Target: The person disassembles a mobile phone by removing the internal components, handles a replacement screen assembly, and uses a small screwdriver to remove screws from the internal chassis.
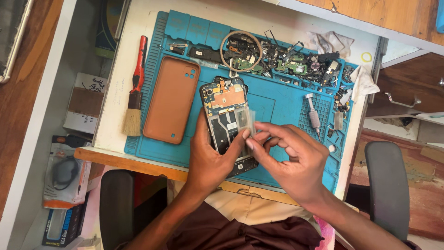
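Holding item, head view: opened phone (226,118), back removed, tilted up off the blue mat (277,104) near its front edge, cradled in left hand (210,159) for access. Right hand (289,159) fingertips pinch a clear film strip (247,121) at the phone's right side. Brown back cover (171,99) lies flat to the left, brush (135,90) along the mat's left edge.

We have one view only, from a camera on the head, looking steeply down and slightly forward over the desk edge. It sits close: the blue mat (277,106) fills the middle, both hands (217,153) come in from the bottom with the lap below them. Floor and boxes show at left, a drawer (402,88) and chair arm (386,185) at right
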